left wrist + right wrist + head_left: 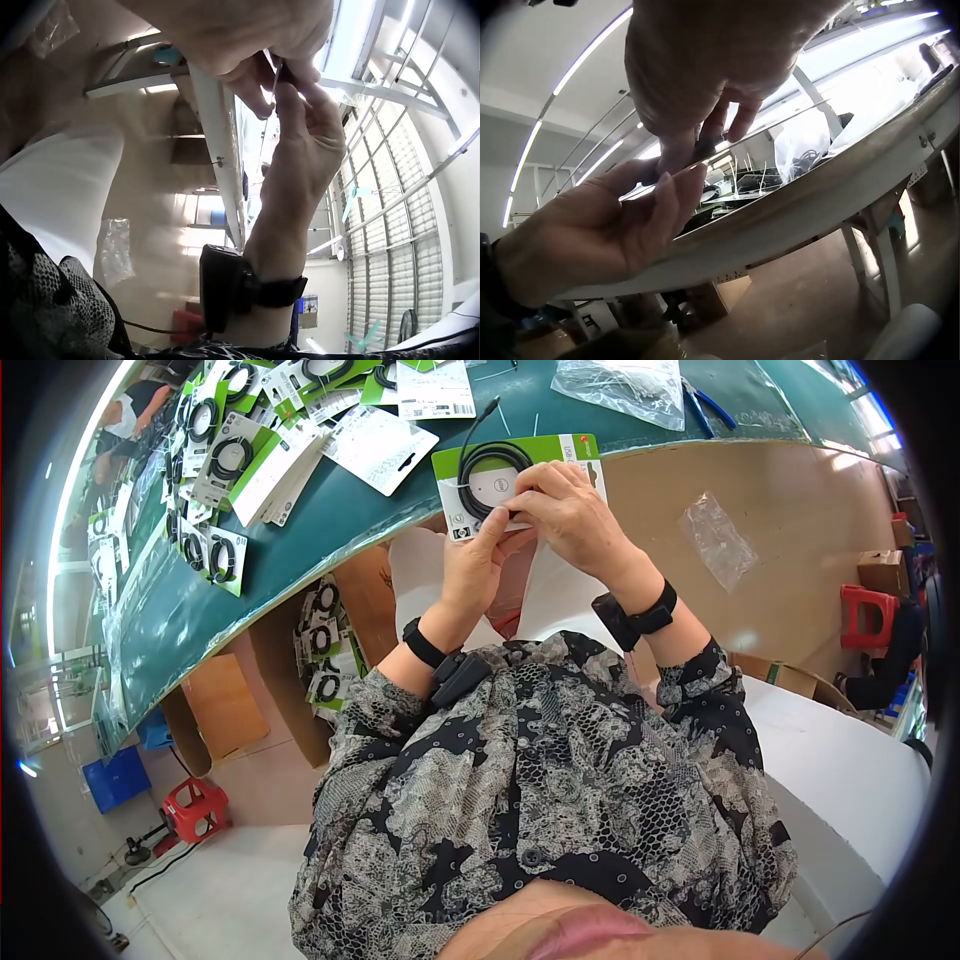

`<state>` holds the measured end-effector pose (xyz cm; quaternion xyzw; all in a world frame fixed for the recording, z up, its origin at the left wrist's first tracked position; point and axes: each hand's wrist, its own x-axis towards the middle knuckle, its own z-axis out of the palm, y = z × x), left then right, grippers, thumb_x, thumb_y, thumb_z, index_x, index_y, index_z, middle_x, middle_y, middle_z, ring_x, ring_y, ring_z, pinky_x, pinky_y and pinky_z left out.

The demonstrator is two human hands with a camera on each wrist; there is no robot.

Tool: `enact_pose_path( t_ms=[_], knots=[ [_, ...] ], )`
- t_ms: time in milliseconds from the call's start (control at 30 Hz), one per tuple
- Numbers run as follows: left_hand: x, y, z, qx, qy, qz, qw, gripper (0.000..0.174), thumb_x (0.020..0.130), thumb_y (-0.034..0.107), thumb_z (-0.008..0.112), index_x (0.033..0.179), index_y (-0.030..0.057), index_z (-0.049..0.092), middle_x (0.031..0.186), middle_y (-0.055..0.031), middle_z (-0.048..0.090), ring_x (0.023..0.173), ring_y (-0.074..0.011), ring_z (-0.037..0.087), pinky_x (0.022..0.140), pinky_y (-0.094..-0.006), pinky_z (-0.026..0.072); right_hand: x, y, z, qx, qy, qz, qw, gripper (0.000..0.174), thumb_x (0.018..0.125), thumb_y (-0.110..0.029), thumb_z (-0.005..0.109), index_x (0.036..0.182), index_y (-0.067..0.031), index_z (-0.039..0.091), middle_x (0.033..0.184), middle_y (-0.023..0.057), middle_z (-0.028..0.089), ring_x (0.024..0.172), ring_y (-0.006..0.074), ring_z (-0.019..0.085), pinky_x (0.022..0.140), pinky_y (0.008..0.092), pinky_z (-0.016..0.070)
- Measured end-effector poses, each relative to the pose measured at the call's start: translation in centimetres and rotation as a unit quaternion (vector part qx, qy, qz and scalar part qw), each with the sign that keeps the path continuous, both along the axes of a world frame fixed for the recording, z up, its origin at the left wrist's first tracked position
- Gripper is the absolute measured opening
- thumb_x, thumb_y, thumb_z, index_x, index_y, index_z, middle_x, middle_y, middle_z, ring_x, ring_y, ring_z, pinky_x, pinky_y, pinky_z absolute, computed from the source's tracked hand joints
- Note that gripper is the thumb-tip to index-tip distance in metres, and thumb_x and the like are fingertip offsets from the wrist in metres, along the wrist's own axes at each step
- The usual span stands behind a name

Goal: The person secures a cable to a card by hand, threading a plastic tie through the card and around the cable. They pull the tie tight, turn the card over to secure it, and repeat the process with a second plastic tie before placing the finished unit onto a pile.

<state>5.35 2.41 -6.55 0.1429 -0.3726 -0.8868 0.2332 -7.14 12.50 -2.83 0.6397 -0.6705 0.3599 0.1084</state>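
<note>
A green-and-white packaging card (567, 452) carries a coiled black USB cable (468, 498), one plug end sticking up past the card's top edge. My left hand (470, 572) holds the card by its lower edge, thumb at the front. From the right, my right hand (578, 525) bends its fingers over the front and pinches the cable at the coil's lower right, close to the left thumb. In the right wrist view the card appears edge-on between the right hand (712, 64) and the left hand (592, 229). The left fingers behind the card are hidden.
Many carded cables (232, 458) lie piled on the green tabletop (290, 565) to the left, with a loose card (372, 448) beside them. Clear plastic bags (625, 390) and blue-handled pliers (708, 408) are at the back right. More carded cables (325, 635) sit in a box below.
</note>
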Motion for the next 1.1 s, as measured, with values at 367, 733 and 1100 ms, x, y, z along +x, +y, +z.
enact_pose_path(
  t_ms=[367, 733, 1100],
  knots=[
    [-0.6, -0.6, -0.5, -0.054, -0.023, 0.069, 0.996, 0.023, 0.090, 0.015, 0.061, 0.110, 0.0052, 0.054, 0.097, -0.0045, 0.061, 0.074, -0.0118, 0.059, 0.056, -0.0241, 0.0495, -2.8, 0.7, 0.0, -0.038, -0.118, 0.034, 0.992, 0.030, 0.072, 0.000, 0.070, 0.101, -0.0054, 0.064, 0.099, 0.0066, 0.057, 0.097, 0.0239, 0.055, 0.086, 0.0328, 0.0454],
    [-1.7, -1.4, 1.2, -0.021, -0.049, 0.092, 0.994, 0.025, 0.091, 0.014, 0.060, 0.115, 0.0093, 0.052, 0.101, -0.0022, 0.061, 0.078, -0.0122, 0.060, 0.057, -0.0258, 0.0502, -17.3, 3.5, -2.1, 0.009, -0.258, -0.326, 0.909, 0.022, 0.086, -0.009, 0.061, 0.107, -0.0044, 0.063, 0.097, 0.0033, 0.061, 0.074, 0.0096, 0.060, 0.066, 0.0254, 0.0486],
    [-1.2, -2.2, 1.1, -0.024, -0.059, 0.083, 0.995, 0.026, 0.091, 0.015, 0.060, 0.116, 0.0104, 0.052, 0.101, -0.0015, 0.062, 0.078, -0.0108, 0.060, 0.059, -0.0242, 0.0503, -19.8, -3.7, -3.2, 0.125, 0.146, -0.326, 0.926, 0.012, 0.086, -0.009, 0.055, 0.094, -0.0096, 0.063, 0.094, 0.0095, 0.063, 0.078, 0.0305, 0.064, 0.065, 0.0358, 0.0526]
  ],
)
